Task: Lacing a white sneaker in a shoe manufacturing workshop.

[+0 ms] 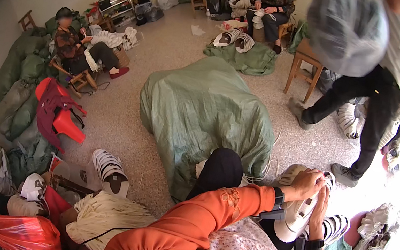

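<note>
A white shoe (293,219) rests over my lap at the right, its sole edge toward me. My left hand (308,184) grips its upper end, fingers bent inward. Along its right side lies my right hand (319,213), fingers together and pressed against the shoe. What the fingertips pinch is too small to make out. Just beyond my left hand sits a pale shoe piece (290,174), partly covered. Nested white shoes with dark gaps (335,227) stand right beside my right hand. Dark straps with black devices circle both wrists.
A large green sack (203,104) stands before me. White cords (107,217), nested shoes (111,171) and a red bag (20,233) lie left. A person carrying a filled clear bag (348,33) strides at right. Two others sit farther back; a red stool (67,122) stands left.
</note>
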`<state>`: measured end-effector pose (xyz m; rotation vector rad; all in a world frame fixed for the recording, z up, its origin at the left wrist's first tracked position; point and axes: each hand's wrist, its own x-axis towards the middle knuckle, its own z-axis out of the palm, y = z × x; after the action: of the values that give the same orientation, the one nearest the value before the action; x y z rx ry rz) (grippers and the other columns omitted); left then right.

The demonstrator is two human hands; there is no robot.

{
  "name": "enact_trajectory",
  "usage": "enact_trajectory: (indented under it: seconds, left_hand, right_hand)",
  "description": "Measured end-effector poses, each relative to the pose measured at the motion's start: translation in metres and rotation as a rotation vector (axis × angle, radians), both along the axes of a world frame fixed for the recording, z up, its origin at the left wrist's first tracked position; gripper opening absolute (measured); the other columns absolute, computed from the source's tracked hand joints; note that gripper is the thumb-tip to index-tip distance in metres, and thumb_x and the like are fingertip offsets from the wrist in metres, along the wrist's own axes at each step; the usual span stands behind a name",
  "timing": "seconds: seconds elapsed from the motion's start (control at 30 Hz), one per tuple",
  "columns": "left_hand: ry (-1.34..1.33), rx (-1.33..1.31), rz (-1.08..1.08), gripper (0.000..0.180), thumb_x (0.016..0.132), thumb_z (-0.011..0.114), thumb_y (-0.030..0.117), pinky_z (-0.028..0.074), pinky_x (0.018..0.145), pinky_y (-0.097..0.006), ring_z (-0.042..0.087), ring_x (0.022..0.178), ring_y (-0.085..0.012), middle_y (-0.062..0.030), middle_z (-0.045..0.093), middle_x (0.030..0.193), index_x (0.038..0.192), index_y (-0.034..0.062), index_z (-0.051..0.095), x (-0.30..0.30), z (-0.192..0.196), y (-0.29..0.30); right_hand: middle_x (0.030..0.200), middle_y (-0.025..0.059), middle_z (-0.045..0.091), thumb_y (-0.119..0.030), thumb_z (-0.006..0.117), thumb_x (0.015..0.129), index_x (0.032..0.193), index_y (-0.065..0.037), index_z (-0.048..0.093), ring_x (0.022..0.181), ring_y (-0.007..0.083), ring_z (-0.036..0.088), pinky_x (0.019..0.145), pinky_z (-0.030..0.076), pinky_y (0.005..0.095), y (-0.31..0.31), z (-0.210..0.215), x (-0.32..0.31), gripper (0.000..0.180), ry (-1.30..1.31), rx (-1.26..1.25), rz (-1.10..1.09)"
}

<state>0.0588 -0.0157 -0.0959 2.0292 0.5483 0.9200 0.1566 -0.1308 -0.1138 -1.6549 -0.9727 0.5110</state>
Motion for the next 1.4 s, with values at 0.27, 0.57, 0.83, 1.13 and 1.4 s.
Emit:
enact_trajectory:
  seconds: [0.27, 0.57, 0.83, 1.13, 1.4]
  left_hand:
    - [-0.001, 0.025, 0.010, 0.021, 0.089, 0.058, 0.027, 0.047, 0.081, -0.040, 0.061, 0.091, -0.0320, -0.0128, 0.064, 0.095, 0.091, 0.0077, 0.063, -0.002, 0.003, -0.002]
    - [0.021, 0.041, -0.001, 0.021, 0.089, 0.056, 0.026, 0.046, 0.082, -0.042, 0.060, 0.091, -0.0334, -0.0141, 0.064, 0.095, 0.094, 0.0064, 0.062, -0.006, 0.006, -0.002]
    - [0.089, 0.030, -0.050, 0.023, 0.091, 0.054, 0.026, 0.047, 0.075, -0.043, 0.061, 0.084, -0.0329, -0.0156, 0.064, 0.090, 0.095, 0.0042, 0.061, -0.005, 0.005, 0.002]
    - [0.080, -0.029, -0.099, 0.026, 0.091, 0.053, 0.028, 0.047, 0.083, -0.040, 0.062, 0.094, -0.0312, -0.0139, 0.065, 0.100, 0.099, 0.0049, 0.061, -0.009, 0.003, 0.008]
    - [0.067, 0.060, -0.044, 0.023, 0.090, 0.055, 0.025, 0.047, 0.082, -0.042, 0.061, 0.092, -0.0339, -0.0163, 0.064, 0.097, 0.095, 0.0039, 0.060, -0.007, 0.005, 0.002]
  right_hand:
    - [0.129, 0.0217, 0.052, -0.042, 0.039, 0.100, 0.133, 0.006, 0.044, 0.120, 0.0292, 0.049, 0.104, 0.034, 0.0343, 0.000, -0.006, 0.001, 0.059, -0.016, 0.008, -0.022]
    - [0.120, 0.0194, 0.057, -0.038, 0.040, 0.100, 0.128, 0.004, 0.048, 0.112, 0.0269, 0.054, 0.099, 0.038, 0.0333, -0.002, -0.002, -0.009, 0.051, -0.090, 0.061, -0.014]
    - [0.120, 0.0189, 0.057, -0.034, 0.042, 0.099, 0.126, 0.004, 0.050, 0.111, 0.0275, 0.054, 0.098, 0.039, 0.0330, 0.003, -0.002, -0.005, 0.048, 0.053, 0.088, -0.008]
    - [0.117, 0.0198, 0.058, -0.036, 0.042, 0.099, 0.125, 0.006, 0.050, 0.108, 0.0274, 0.055, 0.095, 0.041, 0.0329, 0.008, -0.002, -0.012, 0.049, 0.032, 0.105, -0.056]
    - [0.114, 0.0182, 0.060, -0.034, 0.042, 0.100, 0.123, 0.004, 0.052, 0.105, 0.0255, 0.056, 0.094, 0.041, 0.0328, 0.004, 0.000, -0.009, 0.046, 0.056, 0.129, -0.045]
